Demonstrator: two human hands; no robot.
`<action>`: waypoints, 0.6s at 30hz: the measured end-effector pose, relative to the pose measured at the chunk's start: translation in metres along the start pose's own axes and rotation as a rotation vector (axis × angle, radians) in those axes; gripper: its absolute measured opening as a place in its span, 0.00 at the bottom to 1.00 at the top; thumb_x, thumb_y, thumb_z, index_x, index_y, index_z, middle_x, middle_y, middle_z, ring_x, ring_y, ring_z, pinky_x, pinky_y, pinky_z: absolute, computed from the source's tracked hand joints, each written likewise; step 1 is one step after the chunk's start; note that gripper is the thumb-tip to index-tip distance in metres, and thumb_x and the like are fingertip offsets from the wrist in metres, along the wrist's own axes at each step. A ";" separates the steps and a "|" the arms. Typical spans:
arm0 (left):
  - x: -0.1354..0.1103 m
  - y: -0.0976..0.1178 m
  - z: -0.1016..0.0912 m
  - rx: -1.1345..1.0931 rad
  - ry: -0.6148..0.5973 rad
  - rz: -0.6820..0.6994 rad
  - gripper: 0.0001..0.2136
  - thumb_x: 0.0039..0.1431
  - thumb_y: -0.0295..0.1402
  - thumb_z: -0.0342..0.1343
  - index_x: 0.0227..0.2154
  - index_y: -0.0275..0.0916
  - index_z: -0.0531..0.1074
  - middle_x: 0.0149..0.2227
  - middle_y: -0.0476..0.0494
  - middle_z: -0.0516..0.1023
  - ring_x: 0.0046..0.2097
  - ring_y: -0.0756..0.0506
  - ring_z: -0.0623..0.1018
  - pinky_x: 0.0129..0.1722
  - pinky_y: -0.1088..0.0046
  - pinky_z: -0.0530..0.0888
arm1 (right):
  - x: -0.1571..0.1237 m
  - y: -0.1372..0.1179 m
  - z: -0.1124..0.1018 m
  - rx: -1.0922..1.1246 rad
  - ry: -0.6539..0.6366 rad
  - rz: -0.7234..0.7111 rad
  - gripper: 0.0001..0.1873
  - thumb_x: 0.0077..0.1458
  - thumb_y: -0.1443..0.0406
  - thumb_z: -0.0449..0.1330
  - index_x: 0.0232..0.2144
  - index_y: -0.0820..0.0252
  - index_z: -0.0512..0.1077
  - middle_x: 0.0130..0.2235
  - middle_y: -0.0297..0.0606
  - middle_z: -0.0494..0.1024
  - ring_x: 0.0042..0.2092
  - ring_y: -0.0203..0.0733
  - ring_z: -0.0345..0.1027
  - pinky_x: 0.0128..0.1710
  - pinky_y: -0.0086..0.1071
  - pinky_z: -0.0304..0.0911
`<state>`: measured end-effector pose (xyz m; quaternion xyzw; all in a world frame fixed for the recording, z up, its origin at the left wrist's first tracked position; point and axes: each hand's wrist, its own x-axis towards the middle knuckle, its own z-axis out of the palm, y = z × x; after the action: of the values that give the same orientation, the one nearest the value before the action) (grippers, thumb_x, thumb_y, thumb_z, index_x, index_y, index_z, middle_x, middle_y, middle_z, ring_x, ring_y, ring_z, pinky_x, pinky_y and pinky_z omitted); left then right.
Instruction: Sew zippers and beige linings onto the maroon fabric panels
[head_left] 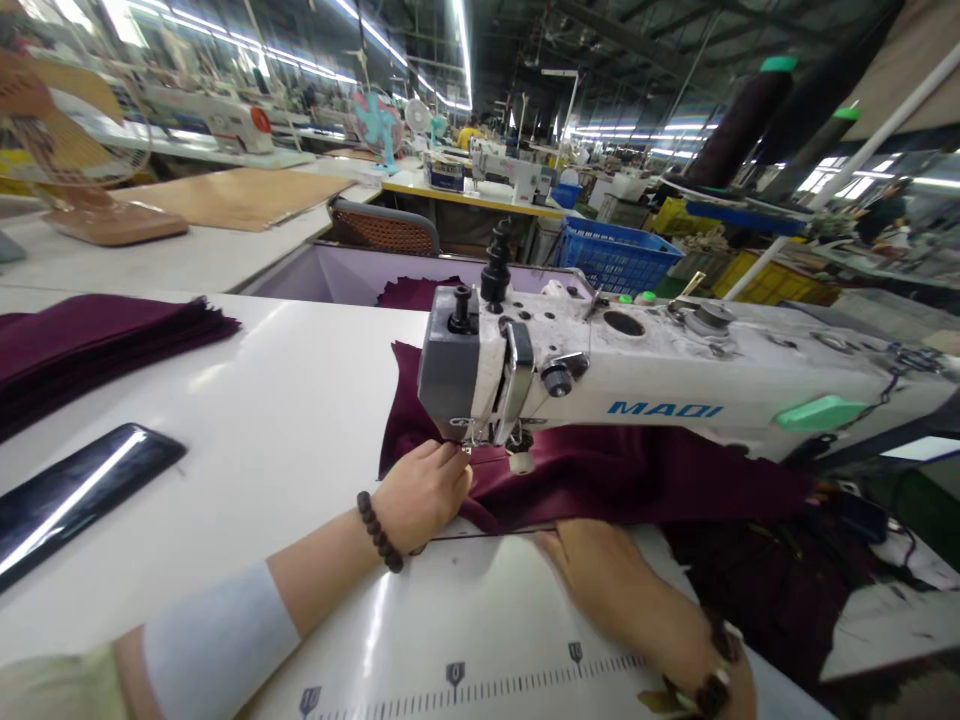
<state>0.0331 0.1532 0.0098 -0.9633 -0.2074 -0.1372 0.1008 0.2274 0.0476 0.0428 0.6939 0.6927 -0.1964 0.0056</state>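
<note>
A maroon piece of fabric [600, 475] lies under the head of a white sewing machine [652, 370] and trails off to the right. Close beside the needle and presser foot, my left hand [424, 490] pinches the fabric's left part with fingers bent together. At the front edge, my right hand [607, 570] holds the same fabric; its thumb points left and its other fingertips are hidden by the cloth. A dark beaded bracelet [379, 532] circles my left wrist. The needle area is partly covered by my left fingers.
Stacked maroon fabric pieces [97, 345] lie at the left, behind a glossy black flat object [82, 500]. Ruler marks [457, 690] run along the table's front. Beyond the machine are a blue crate [619, 255], an orange fan [97, 150] and dark thread cones [742, 125].
</note>
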 end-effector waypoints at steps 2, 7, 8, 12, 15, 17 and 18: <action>0.004 -0.002 0.003 -0.006 -0.013 -0.029 0.15 0.62 0.23 0.40 0.26 0.32 0.70 0.30 0.38 0.71 0.34 0.42 0.69 0.34 0.64 0.67 | -0.013 0.000 -0.012 -0.010 -0.017 -0.048 0.11 0.57 0.65 0.50 0.35 0.63 0.71 0.37 0.45 0.74 0.41 0.45 0.67 0.41 0.33 0.60; 0.006 0.001 0.002 -0.041 -0.072 -0.109 0.14 0.63 0.24 0.40 0.28 0.32 0.70 0.32 0.38 0.72 0.34 0.43 0.71 0.34 0.65 0.68 | 0.000 -0.009 -0.044 0.221 0.089 -0.353 0.16 0.61 0.65 0.45 0.28 0.60 0.71 0.29 0.34 0.74 0.32 0.35 0.67 0.33 0.26 0.59; 0.004 0.002 -0.001 -0.047 -0.082 -0.127 0.14 0.63 0.24 0.40 0.29 0.32 0.71 0.32 0.39 0.72 0.34 0.43 0.71 0.35 0.66 0.69 | 0.011 -0.012 -0.043 0.193 0.221 -0.348 0.15 0.60 0.66 0.46 0.29 0.62 0.71 0.30 0.36 0.74 0.33 0.36 0.67 0.35 0.27 0.59; -0.014 0.007 -0.022 -0.166 -0.207 -0.179 0.25 0.54 0.50 0.51 0.41 0.29 0.70 0.43 0.32 0.72 0.44 0.38 0.72 0.42 0.62 0.70 | 0.049 -0.021 -0.015 -0.097 0.396 -0.342 0.09 0.56 0.68 0.51 0.33 0.66 0.71 0.35 0.44 0.73 0.39 0.44 0.66 0.41 0.36 0.60; -0.019 0.005 -0.038 -0.335 -0.356 -0.220 0.36 0.52 0.59 0.44 0.49 0.29 0.65 0.53 0.30 0.65 0.53 0.36 0.67 0.50 0.63 0.66 | 0.053 -0.024 0.009 -0.174 0.349 -0.420 0.12 0.55 0.67 0.54 0.42 0.67 0.69 0.45 0.48 0.71 0.48 0.47 0.62 0.50 0.41 0.57; -0.014 0.004 -0.043 -0.374 -0.418 -0.270 0.27 0.61 0.50 0.40 0.49 0.30 0.66 0.52 0.34 0.67 0.52 0.41 0.68 0.50 0.67 0.66 | 0.049 -0.022 0.020 -0.176 0.356 -0.425 0.17 0.55 0.68 0.55 0.47 0.68 0.66 0.49 0.48 0.68 0.53 0.48 0.57 0.54 0.44 0.52; -0.010 0.004 -0.043 -0.358 -0.434 -0.296 0.23 0.62 0.46 0.42 0.48 0.30 0.67 0.50 0.35 0.69 0.50 0.41 0.70 0.49 0.68 0.67 | 0.047 -0.021 0.023 -0.171 0.360 -0.416 0.18 0.55 0.68 0.54 0.49 0.68 0.65 0.50 0.48 0.67 0.54 0.48 0.57 0.55 0.46 0.50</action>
<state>0.0165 0.1351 0.0466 -0.9319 -0.3346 0.0242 -0.1381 0.1988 0.0867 0.0138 0.5577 0.8240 -0.0080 -0.0994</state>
